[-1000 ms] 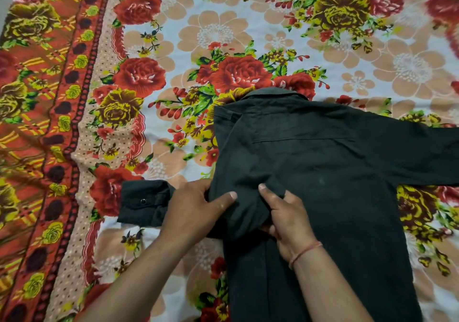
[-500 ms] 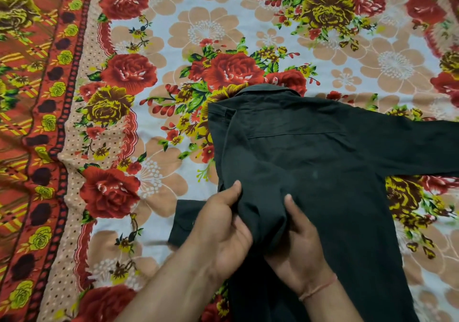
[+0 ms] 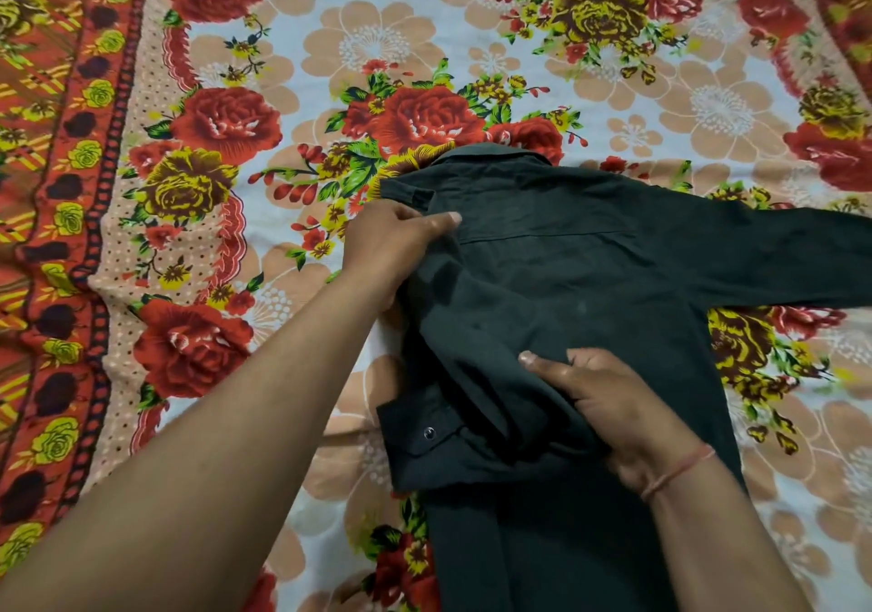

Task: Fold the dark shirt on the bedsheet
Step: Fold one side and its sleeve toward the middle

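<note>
The flowered bedsheet point(image 3: 283, 45) carries the dark shirt point(image 3: 590, 281), back up and collar away. It looks soft, light and limp, so it is best held at seams. The left hand point(image 3: 396, 243) has its grip pinched on the shoulder edge, and the right hand point(image 3: 613, 404) has its grip clamped on the folded-in sleeve point(image 3: 439, 437).

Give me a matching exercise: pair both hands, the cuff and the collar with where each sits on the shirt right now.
Things:
1. left hand
2. right hand
3. snap-button cuff
4. collar

Places:
A. far edge of the dark shirt
B. on the folded-in sleeve
C. at the shoulder on the person's left
D. sticking out at the shirt's near left edge

Pairs: 1-C, 2-B, 3-D, 4-A
</note>
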